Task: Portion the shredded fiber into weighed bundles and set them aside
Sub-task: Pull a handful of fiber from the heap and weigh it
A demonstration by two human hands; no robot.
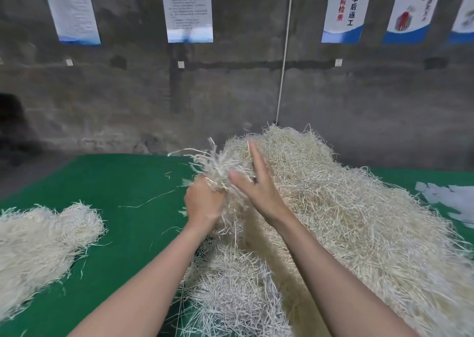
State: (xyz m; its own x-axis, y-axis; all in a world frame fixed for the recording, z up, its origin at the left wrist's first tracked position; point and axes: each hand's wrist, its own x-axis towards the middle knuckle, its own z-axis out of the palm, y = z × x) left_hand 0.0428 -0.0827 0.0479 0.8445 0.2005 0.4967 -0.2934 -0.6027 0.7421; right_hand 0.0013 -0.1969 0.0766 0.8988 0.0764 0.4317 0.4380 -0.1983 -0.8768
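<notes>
A big mound of pale shredded fiber [346,221] covers the right half of the green table [115,183]. My left hand [204,204] is clenched around a handful of fiber [220,165], whose strands stick up and out above the fist, just left of the mound. My right hand [256,183] is beside that handful, fingers spread and straight, the palm against the strands. A smaller, flatter heap of fiber [43,244] lies apart at the left edge. Whiter shreds [230,293] lie near me between my forearms.
A grey concrete wall [230,93] rises behind the table, hung with several paper notices and crossed by a white cord [283,59]. Flat white paper scraps [448,198] lie at the table's far right. Loose single strands are scattered on the green surface.
</notes>
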